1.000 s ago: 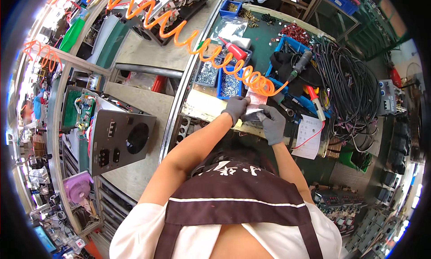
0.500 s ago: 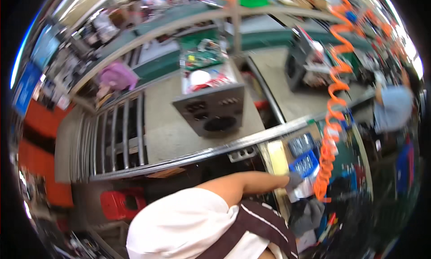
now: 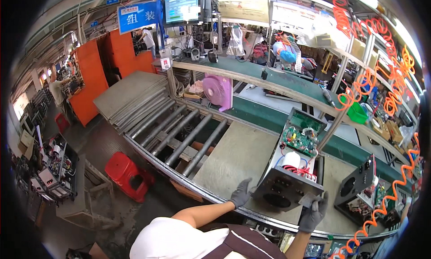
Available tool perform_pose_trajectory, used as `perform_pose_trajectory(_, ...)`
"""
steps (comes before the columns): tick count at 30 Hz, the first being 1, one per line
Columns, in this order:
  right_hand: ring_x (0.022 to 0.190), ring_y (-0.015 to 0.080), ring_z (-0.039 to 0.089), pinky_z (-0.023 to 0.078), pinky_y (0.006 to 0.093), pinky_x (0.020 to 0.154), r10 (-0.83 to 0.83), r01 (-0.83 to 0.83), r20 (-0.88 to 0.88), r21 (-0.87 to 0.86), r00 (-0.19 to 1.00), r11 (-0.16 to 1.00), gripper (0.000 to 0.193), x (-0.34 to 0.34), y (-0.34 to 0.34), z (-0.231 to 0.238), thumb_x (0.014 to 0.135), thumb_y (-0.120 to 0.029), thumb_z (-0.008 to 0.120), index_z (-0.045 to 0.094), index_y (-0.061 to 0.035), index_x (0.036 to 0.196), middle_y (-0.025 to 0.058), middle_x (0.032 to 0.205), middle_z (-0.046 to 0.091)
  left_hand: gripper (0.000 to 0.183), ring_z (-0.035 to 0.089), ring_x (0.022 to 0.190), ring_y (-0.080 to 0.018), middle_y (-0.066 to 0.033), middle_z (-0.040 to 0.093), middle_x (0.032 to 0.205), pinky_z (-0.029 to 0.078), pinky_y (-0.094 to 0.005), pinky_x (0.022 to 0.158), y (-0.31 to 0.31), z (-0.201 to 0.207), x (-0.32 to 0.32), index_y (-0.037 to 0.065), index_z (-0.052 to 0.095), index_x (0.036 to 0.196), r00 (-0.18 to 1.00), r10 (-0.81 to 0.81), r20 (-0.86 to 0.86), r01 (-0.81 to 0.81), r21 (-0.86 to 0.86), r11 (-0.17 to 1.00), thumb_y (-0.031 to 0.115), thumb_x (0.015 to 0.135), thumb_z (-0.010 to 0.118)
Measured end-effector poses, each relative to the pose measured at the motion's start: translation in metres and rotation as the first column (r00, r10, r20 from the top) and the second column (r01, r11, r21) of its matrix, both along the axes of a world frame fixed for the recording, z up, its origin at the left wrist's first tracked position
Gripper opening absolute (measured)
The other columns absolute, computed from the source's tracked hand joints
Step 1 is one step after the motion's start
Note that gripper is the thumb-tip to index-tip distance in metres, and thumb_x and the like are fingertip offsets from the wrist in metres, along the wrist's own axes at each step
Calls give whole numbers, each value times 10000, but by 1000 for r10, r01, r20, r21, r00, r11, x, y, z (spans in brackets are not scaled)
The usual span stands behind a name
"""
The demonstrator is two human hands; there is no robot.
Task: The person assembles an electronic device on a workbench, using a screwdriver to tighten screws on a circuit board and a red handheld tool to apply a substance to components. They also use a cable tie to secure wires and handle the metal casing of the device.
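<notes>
A machine chassis with a black front panel stands on a board on the roller line. A green circuit board, a white cylinder and red wires show behind the panel. My left hand, in a grey glove, is beside the panel's left edge with its fingers apart. My right hand, also gloved, is closed on a small grey plate at the panel's lower right corner. Whether the plate touches the panel I cannot tell.
Another black chassis stands to the right, near a hanging orange coiled hose. Bare rollers lie at left, with stacked boards beyond. A pink fan stands behind the line, and a red stool on the floor.
My view has swung left and up. My hands have left the parts trays at the right and come to the chassis; the small grey plate is now in my right hand.
</notes>
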State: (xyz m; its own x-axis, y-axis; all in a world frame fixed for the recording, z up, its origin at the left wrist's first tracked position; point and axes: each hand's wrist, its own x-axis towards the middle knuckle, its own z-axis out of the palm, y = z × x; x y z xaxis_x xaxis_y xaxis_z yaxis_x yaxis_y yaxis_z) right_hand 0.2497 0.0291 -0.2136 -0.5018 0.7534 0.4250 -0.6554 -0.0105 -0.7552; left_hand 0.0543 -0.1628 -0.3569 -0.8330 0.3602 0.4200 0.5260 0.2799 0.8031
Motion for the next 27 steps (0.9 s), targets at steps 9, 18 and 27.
perform_pose_trajectory(9, 1074, 197, 512, 424, 338, 931, -219, 218, 50, 18, 975, 976, 484, -36, -7, -6, 844, -81, 590, 422, -24, 1295, 86, 1204, 510, 347, 585, 843, -410, -218, 612, 913, 443, -493, 704, 30, -15, -24, 126, 524, 1094, 909, -368, 194, 400, -165, 901, 399, 901, 430)
perform_pose_trajectory(18, 1100, 252, 526, 475, 385, 906, 82, -82, -10, 38, 997, 996, 566, -91, 56, 83, 836, -121, 580, 332, -11, 1333, 143, 1222, 481, 417, 590, 721, -421, -236, 610, 817, 451, -534, 594, 79, 37, -66, 125, 560, 1087, 980, -201, 2, 183, -428, 885, 456, 896, 395)
perform_pose_trajectory(27, 848, 109, 556, 456, 230, 778, -355, 351, 67, 69, 932, 934, 485, -116, 77, 73, 814, 81, 518, 412, 23, 1285, 65, 935, 582, 646, 589, 782, -397, -238, 618, 808, 432, -451, 691, 119, 161, -101, -1, 621, 910, 915, -265, 305, 322, -154, 934, 570, 901, 320)
